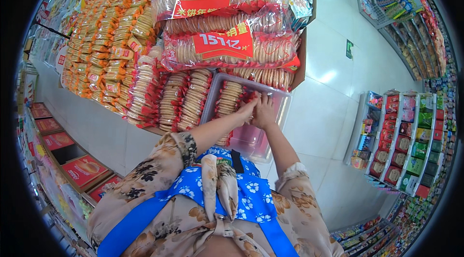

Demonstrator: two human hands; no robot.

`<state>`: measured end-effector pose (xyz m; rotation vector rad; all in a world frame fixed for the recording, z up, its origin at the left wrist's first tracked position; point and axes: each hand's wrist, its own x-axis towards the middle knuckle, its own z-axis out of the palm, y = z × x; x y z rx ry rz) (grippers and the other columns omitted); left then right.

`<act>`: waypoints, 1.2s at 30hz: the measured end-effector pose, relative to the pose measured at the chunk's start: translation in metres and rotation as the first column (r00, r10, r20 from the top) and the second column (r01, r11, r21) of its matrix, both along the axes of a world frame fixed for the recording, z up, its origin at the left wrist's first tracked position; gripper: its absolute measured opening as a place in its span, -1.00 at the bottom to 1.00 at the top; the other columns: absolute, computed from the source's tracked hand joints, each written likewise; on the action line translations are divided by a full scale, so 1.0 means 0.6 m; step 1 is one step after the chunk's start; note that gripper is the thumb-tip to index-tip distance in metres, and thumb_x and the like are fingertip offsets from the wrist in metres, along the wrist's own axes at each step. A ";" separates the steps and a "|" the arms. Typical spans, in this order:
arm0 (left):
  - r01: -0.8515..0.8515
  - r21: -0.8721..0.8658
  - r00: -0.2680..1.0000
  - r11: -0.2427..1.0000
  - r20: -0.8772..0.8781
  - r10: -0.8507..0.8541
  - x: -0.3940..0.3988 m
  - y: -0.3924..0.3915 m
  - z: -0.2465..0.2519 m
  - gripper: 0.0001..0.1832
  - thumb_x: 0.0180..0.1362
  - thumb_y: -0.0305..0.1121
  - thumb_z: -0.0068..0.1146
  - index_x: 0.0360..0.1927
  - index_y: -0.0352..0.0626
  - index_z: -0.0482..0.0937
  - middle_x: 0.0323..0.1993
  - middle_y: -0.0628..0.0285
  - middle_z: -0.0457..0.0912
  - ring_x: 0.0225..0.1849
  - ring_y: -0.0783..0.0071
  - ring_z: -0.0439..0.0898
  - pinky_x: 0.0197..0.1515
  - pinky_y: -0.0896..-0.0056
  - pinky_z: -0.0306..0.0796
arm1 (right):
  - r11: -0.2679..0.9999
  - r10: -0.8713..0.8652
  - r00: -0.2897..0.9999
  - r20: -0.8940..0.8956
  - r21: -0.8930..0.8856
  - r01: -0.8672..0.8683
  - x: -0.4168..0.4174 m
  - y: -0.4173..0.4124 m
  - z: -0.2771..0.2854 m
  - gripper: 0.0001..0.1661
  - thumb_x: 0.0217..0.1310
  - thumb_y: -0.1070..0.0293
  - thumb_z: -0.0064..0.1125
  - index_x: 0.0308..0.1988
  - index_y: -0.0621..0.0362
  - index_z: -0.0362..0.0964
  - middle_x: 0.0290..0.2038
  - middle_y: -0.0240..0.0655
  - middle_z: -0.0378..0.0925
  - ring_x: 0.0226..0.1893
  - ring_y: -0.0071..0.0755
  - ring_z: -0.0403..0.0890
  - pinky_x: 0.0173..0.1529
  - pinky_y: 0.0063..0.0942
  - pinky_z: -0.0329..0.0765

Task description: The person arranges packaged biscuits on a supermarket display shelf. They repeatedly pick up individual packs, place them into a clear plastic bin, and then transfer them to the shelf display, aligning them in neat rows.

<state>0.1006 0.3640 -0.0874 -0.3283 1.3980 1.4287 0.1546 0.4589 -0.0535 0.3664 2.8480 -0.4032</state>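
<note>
A clear plastic bin (282,112) stands at the front of the display, its near end against my apron. Inside, a row of individually wrapped rice crackers (229,97) with red wrapper ends runs along the left side. My left hand (248,111) and my right hand (264,112) are close together in the middle of the bin. Both touch red-ended wrapped crackers (248,97) just right of that row. My right fingers point forward, side by side. The hands cover most of what lies under them, so their grip is hidden.
Large bags of rice crackers (224,50) are stacked behind the bin. Loose cracker rows (195,99) and orange-wrapped snacks (108,50) fill the display leftward. Tiled floor (326,112) lies right, before a shelf rack (398,141). Red boxes (83,170) stand left.
</note>
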 end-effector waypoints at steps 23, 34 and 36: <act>0.138 -0.921 -0.524 0.364 -0.380 -0.762 -0.003 -0.052 0.060 -0.25 0.15 -0.26 0.00 0.41 -0.23 0.06 0.47 0.00 -0.05 0.51 0.12 -0.15 0.47 0.04 -0.27 | 0.439 -0.823 0.533 -0.196 -0.815 0.379 0.073 -0.063 -0.050 0.13 0.02 0.18 0.32 0.41 0.20 -0.22 0.40 -0.02 -0.08 0.38 -0.04 0.03 0.41 -0.19 0.01; 0.112 -0.957 -0.493 0.267 -0.287 -0.822 -0.019 -0.047 0.024 -0.27 0.20 -0.22 -0.06 0.44 -0.08 0.05 0.49 0.15 -0.09 0.50 0.13 -0.12 0.43 -0.10 -0.18 | -0.310 -0.719 0.528 0.452 -0.888 0.339 0.026 -0.038 -0.117 -0.27 0.43 -0.13 -0.25 0.41 -0.05 -0.08 0.20 -0.36 0.36 0.05 -0.44 0.48 0.05 -0.41 0.46; 0.097 -0.953 -0.516 0.286 -0.294 -0.804 -0.021 -0.045 0.037 -0.26 0.18 -0.21 -0.03 0.43 -0.10 0.05 0.49 0.13 -0.09 0.50 0.12 -0.12 0.43 -0.10 -0.19 | -0.316 -0.695 0.542 0.472 -0.878 0.359 0.035 -0.032 -0.114 -0.28 0.43 -0.14 -0.27 0.38 0.00 -0.01 0.15 -0.35 0.41 -0.02 -0.46 0.52 -0.04 -0.43 0.50</act>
